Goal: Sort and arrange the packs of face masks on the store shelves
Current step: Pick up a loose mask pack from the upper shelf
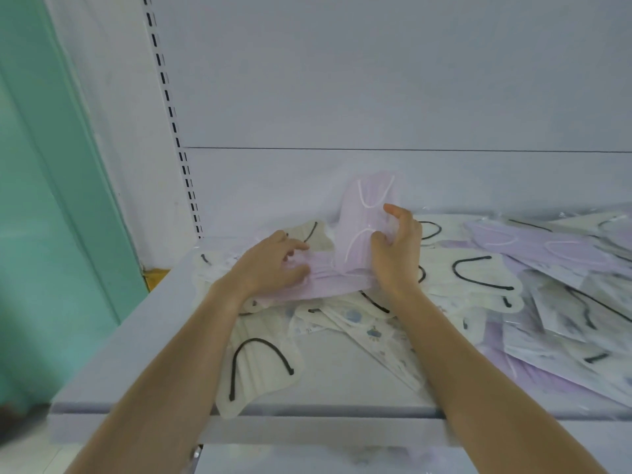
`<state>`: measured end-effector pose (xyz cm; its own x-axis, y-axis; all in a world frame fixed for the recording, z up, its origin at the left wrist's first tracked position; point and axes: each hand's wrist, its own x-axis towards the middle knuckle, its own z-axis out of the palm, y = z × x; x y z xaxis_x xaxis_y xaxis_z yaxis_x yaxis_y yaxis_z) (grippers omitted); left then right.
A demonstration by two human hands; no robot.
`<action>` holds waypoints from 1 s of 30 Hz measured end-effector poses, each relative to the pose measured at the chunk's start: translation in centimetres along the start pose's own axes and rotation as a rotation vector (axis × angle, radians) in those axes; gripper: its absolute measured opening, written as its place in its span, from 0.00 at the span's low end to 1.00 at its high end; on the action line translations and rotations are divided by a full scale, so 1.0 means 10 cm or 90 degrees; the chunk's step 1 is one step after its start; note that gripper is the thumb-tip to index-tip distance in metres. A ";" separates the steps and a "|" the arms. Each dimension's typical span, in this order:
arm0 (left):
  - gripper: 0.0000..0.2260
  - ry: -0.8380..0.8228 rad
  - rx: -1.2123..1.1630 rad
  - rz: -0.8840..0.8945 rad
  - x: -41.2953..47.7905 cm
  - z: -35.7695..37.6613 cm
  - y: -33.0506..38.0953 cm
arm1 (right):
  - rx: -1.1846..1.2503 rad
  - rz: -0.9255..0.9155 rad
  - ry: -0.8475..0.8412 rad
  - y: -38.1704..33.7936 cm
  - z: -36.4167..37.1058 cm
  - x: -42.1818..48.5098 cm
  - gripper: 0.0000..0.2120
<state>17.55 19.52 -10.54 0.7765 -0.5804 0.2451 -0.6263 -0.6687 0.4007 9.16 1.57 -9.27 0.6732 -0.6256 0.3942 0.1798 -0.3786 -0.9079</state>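
Shelf (342,384): left grip (273,265) clamps flat lilac pack (328,289), right grip (396,254) upright pack (362,213); edges blurred.

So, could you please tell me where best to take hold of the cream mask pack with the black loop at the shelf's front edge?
Pinch the cream pack by its near corner, coming from the front: it lies flat, and that corner seems to overhang the shelf lip, leaving room for fingers beneath.

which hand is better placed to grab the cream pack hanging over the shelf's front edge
Probably the left hand: it holds a flat lilac pack and the cream pack lies beside its forearm; the right hand holds an upright lilac pack farther off.
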 end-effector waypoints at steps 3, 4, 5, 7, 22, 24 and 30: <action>0.21 -0.012 -0.045 0.039 -0.03 0.00 0.05 | 0.010 -0.018 0.024 -0.01 -0.01 -0.02 0.22; 0.20 -0.012 -0.064 0.046 -0.04 0.00 0.06 | 0.014 -0.022 0.033 -0.01 -0.02 -0.02 0.22; 0.19 -0.004 -0.086 0.046 -0.03 0.00 0.07 | 0.020 -0.026 0.040 -0.02 -0.02 -0.02 0.22; 0.16 0.037 -0.143 0.051 -0.02 -0.02 0.05 | 0.041 -0.032 0.051 -0.03 -0.03 -0.03 0.22; 0.15 0.119 -0.596 0.029 -0.04 -0.09 0.27 | 0.109 0.067 -0.123 -0.05 0.13 -0.08 0.19; 0.12 0.160 -0.584 -0.003 -0.02 -0.12 0.21 | 0.095 0.063 -0.096 -0.03 0.11 -0.06 0.18; 0.23 0.034 0.145 -0.391 -0.02 -0.10 -0.22 | 0.046 0.036 0.000 0.02 0.09 -0.01 0.19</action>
<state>18.87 21.56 -10.56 0.9962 -0.0419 0.0770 -0.0623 -0.9560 0.2867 9.79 2.21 -9.64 0.6838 -0.6444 0.3423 0.1931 -0.2925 -0.9366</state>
